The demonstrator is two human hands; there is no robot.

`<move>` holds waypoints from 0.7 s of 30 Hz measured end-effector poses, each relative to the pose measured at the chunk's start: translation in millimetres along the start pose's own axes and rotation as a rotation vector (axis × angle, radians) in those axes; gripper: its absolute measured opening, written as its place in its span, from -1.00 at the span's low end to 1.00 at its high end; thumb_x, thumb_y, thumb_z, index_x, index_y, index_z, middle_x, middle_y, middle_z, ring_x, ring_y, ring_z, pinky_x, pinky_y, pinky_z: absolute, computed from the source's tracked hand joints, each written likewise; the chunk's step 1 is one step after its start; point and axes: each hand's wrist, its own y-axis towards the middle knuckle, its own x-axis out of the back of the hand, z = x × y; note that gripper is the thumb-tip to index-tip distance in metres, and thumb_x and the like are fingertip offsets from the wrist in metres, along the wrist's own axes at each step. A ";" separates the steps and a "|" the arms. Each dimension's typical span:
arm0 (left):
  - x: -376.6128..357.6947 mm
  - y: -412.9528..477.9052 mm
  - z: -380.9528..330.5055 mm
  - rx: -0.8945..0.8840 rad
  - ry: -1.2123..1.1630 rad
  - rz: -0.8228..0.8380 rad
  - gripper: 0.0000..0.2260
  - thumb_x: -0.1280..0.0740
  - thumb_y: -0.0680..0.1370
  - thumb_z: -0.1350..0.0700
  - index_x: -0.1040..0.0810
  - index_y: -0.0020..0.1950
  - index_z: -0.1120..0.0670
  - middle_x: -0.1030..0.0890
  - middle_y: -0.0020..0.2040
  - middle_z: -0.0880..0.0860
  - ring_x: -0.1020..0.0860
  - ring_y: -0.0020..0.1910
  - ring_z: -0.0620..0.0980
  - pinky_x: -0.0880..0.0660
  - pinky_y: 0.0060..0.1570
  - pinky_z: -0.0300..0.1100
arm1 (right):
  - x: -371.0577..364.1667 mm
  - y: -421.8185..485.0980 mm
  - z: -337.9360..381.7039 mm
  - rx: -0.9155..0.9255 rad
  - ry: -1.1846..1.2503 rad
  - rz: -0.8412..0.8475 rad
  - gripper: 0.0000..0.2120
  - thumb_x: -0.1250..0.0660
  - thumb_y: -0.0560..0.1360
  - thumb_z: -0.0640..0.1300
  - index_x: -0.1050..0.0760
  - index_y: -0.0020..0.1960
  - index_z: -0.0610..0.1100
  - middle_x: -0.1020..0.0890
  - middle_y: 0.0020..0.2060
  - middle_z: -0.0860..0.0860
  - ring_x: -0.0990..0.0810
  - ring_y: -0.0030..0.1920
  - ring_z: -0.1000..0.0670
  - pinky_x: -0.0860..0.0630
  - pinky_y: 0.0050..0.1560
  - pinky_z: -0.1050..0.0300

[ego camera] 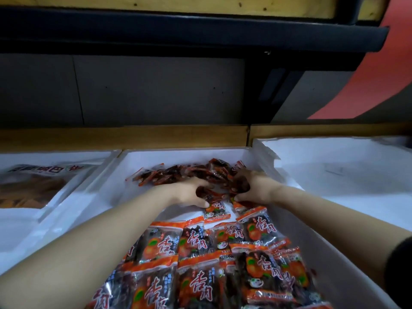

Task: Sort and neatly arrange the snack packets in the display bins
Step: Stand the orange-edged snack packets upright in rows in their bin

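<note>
Three white display bins side by side on the worktop, seen from the head camera. Middle bin (pixel 178 155): holds small red-and-orange snack packets in two groups. Near half: arranged packets (pixel 200 275) lying face up in overlapping rows, each with an orange fruit print and red characters; about a dozen show in whole or part, and the exact count cannot be told because the forearms and the frame edge cut them off. Far half: loose packets (pixel 176 173) in a jumbled heap, too tangled and blurred to count. Left hand (pixel 191 192) and right hand (pixel 252 188) are both at the near edge of that heap, close to each other, fingers curled over and gripping clumps of the loose packets, thumbs low. One single packet (pixel 217 210) lies face up just below and between the two thumbs, at the far end of the rows. Left bin (pixel 55 153): one large clear bag (pixel 42 181) with dark lettering and brown contents, lying flat; whether more lie under it cannot be told. Right bin (pixel 334 157): white crumpled lining visible. Behind the bins, a wooden ledge (pixel 178 136); above, a dark shelf edge (pixel 200 30) and one red strip (pixel 365 81) at far right.
</note>
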 end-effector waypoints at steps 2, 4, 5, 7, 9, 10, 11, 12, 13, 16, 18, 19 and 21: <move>-0.2 2.1 0.6 0.034 -0.010 -0.020 -0.32 -0.35 0.56 0.01 -0.06 0.57 0.08 -0.12 0.57 0.07 -0.17 0.51 0.06 -0.16 0.42 -0.13 | 0.1 -0.7 -0.7 0.023 0.031 -0.062 -0.57 -0.35 0.49 -0.10 -0.38 0.34 -0.08 -0.56 0.20 -0.11 -0.53 0.17 -0.09 -0.46 0.17 0.11; 0.9 3.6 1.9 0.078 -0.037 -0.032 -0.23 -0.41 0.52 0.01 -0.03 0.57 0.12 -0.13 0.56 0.09 -0.18 0.51 0.08 -0.19 0.43 -0.11 | 2.0 -1.4 -2.4 0.036 0.076 -0.135 -0.62 -0.30 0.51 -0.15 -0.42 0.32 -0.08 -0.57 0.20 -0.10 -0.53 0.18 -0.09 -0.45 0.19 0.12; 1.3 4.1 2.3 0.097 -0.045 -0.028 -0.20 -0.44 0.50 0.00 -0.03 0.57 0.14 -0.14 0.56 0.10 -0.20 0.50 0.09 -0.22 0.42 -0.10 | 3.2 -2.1 -3.2 0.043 0.085 -0.169 -0.65 -0.29 0.51 -0.17 -0.44 0.30 -0.08 -0.58 0.19 -0.09 -0.53 0.18 -0.08 -0.44 0.17 0.15; 1.7 4.1 2.6 0.126 -0.060 -0.002 -0.17 -0.47 0.46 0.01 -0.06 0.56 0.18 -0.19 0.54 0.13 -0.26 0.47 0.11 -0.30 0.39 -0.10 | 5.1 -4.5 -4.0 0.057 0.101 -0.222 -0.68 -0.27 0.52 -0.20 -0.48 0.27 -0.09 -0.59 0.18 -0.07 -0.53 0.17 -0.06 -0.42 0.10 0.20; 0.9 2.8 2.6 0.139 -0.061 0.011 -0.17 -0.49 0.45 0.01 -0.09 0.54 0.20 -0.24 0.52 0.15 -0.31 0.43 0.13 -0.37 0.34 -0.10 | 6.5 -6.8 -3.8 0.052 0.120 -0.257 -0.71 -0.27 0.51 -0.23 -0.51 0.22 -0.10 -0.60 0.15 -0.06 -0.54 0.15 -0.07 -0.41 0.04 0.24; 0.3 1.9 3.1 0.137 -0.055 0.010 -0.18 -0.49 0.45 0.00 -0.10 0.54 0.20 -0.25 0.51 0.15 -0.33 0.42 0.13 -0.38 0.33 -0.09 | 7.1 -7.6 -3.6 0.045 0.136 -0.271 -0.73 -0.27 0.51 -0.24 -0.53 0.19 -0.11 -0.61 0.13 -0.06 -0.55 0.13 -0.07 -0.41 0.00 0.26; -0.1 1.4 3.7 0.132 -0.050 0.007 -0.19 -0.48 0.46 -0.01 -0.10 0.54 0.20 -0.25 0.51 0.15 -0.32 0.42 0.13 -0.36 0.34 -0.09 | 7.7 -8.0 -3.5 0.037 0.158 -0.288 -0.76 -0.28 0.50 -0.24 -0.54 0.15 -0.11 -0.62 0.10 -0.07 -0.57 0.11 -0.07 -0.41 -0.03 0.26; -0.3 0.7 4.2 0.126 -0.045 0.004 -0.19 -0.48 0.46 -0.02 -0.10 0.54 0.19 -0.24 0.51 0.15 -0.32 0.43 0.13 -0.35 0.36 -0.08 | 8.1 -8.3 -3.5 0.028 0.183 -0.305 -0.80 -0.30 0.50 -0.25 -0.55 0.10 -0.12 -0.63 0.06 -0.07 -0.58 0.08 -0.08 -0.42 -0.05 0.25; 0.1 0.4 4.7 0.123 -0.038 -0.001 -0.19 -0.48 0.46 -0.02 -0.10 0.53 0.19 -0.24 0.50 0.16 -0.31 0.43 0.13 -0.34 0.36 -0.07 | 8.8 -9.0 -3.2 0.021 0.203 -0.325 -0.84 -0.31 0.49 -0.24 -0.56 0.06 -0.12 -0.64 0.03 -0.08 -0.58 0.06 -0.09 -0.43 -0.06 0.24; 1.9 0.9 5.3 0.131 -0.070 0.008 -0.20 -0.51 0.43 0.03 -0.14 0.51 0.19 -0.30 0.47 0.16 -0.38 0.36 0.13 -0.43 0.28 -0.07 | 12.4 -12.2 -1.5 0.009 0.242 -0.374 -0.92 -0.35 0.47 -0.25 -0.54 -0.06 -0.11 -0.65 -0.08 -0.07 -0.60 -0.01 -0.08 -0.44 -0.10 0.22; 0.5 0.3 4.0 0.145 -0.093 0.050 -0.20 -0.53 0.42 0.04 -0.15 0.50 0.20 -0.32 0.46 0.16 -0.41 0.35 0.13 -0.44 0.28 -0.07 | 15.8 -15.7 0.8 0.014 0.288 -0.399 -0.89 -0.37 0.44 -0.27 -0.51 -0.13 -0.09 -0.61 -0.16 -0.03 -0.60 -0.05 -0.06 -0.44 -0.13 0.22; -0.6 0.2 3.5 0.146 -0.083 0.057 -0.19 -0.52 0.41 0.01 -0.17 0.50 0.20 -0.33 0.46 0.15 -0.40 0.36 0.12 -0.41 0.31 -0.07 | 17.4 -18.0 2.3 0.022 0.312 -0.412 -0.87 -0.38 0.43 -0.28 -0.49 -0.16 -0.09 -0.60 -0.18 -0.02 -0.61 -0.07 -0.05 -0.45 -0.14 0.22; -2.1 -1.4 2.5 0.129 -0.084 0.038 -0.20 -0.50 0.42 -0.05 -0.18 0.51 0.18 -0.32 0.48 0.12 -0.36 0.40 0.10 -0.34 0.37 -0.08 | 20.1 -23.1 5.6 0.047 0.347 -0.430 -0.83 -0.40 0.42 -0.29 -0.47 -0.21 -0.07 -0.61 -0.20 -0.01 -0.62 -0.08 -0.04 -0.49 -0.11 0.21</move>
